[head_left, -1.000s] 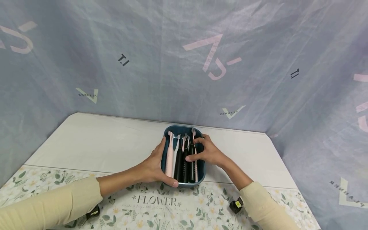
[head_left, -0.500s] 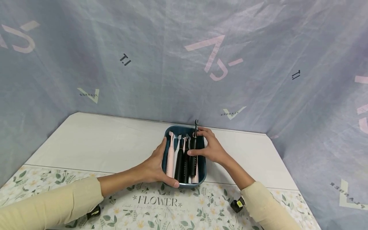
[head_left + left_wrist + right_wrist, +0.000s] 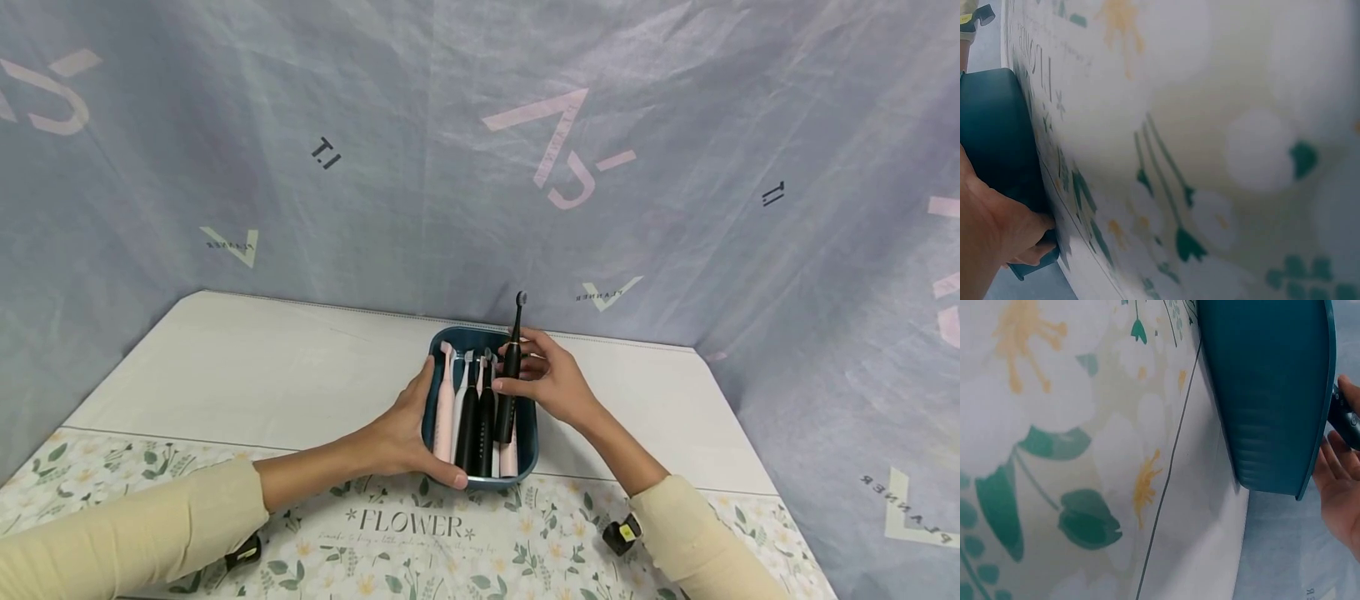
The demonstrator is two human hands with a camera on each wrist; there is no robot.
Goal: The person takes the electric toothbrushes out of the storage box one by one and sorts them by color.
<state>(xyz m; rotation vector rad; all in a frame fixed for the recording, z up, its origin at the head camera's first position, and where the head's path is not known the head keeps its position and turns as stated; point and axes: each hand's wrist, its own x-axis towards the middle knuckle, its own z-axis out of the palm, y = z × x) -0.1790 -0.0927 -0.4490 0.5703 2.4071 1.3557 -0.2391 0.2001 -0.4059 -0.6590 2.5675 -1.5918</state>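
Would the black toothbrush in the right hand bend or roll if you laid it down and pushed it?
The black toothbrush probably won't bend: its handle looks thick and straight. It might roll, since the handle looks rounded. Smooth sides could make it slippery.

Bench cover (image 3: 615, 575): we read FLOWER (image 3: 411, 523), midway between the left and right edges; the small line beneath is illegible to us. Curtain (image 3: 420, 125), beyond the back edge: we note PLANNER (image 3: 231, 247), mirrored, across pale V shapes (image 3: 253, 250), and T.I (image 3: 326, 154) in black. Marks on the black toothbrush (image 3: 512, 362): too small to read.
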